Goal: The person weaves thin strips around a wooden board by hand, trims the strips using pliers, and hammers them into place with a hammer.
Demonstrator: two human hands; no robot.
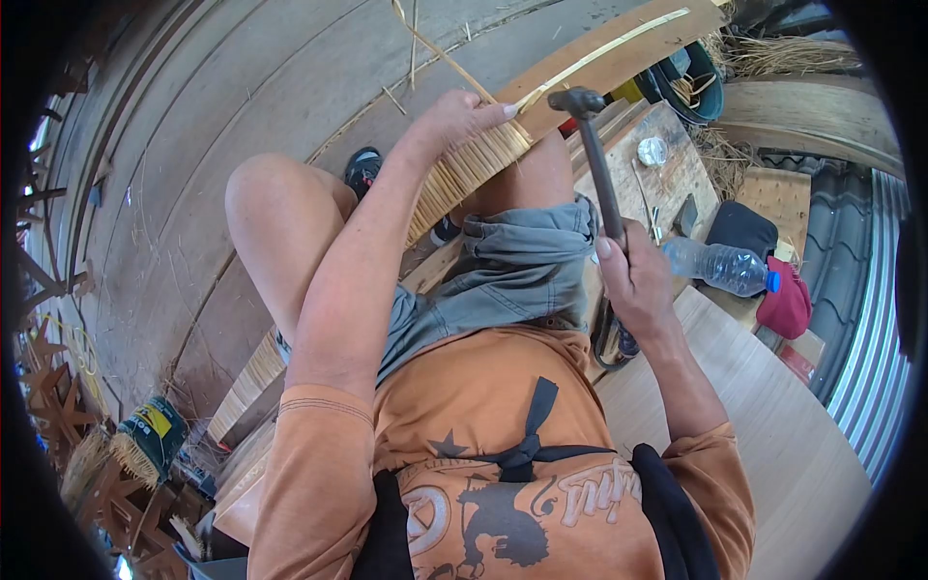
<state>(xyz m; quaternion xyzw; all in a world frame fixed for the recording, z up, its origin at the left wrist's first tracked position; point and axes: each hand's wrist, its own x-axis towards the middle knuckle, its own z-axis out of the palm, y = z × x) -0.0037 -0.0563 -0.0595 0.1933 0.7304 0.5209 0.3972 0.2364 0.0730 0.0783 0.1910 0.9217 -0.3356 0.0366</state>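
A hammer (601, 174) is held by its handle in my right hand (636, 280), its metal head raised at the upper right of my knee. My left hand (462, 124) presses its closed fingers at the end of a row of pale cane strips (469, 172) laid side by side over a curved wooden board (619, 46). A long thin strip (604, 56) runs along the bare part of that board from my left fingertips. Another thin strip (440, 53) rises from the same fingers to the top edge. The board passes across my legs.
A plastic bottle (725, 268) with a blue cap lies at the right by a red cloth (785, 300) and a dark cloth (741, 230). A worn wooden plank (677, 159) carries a small round container (652, 151). Buckets stand upper right (709, 97) and lower left (153, 435).
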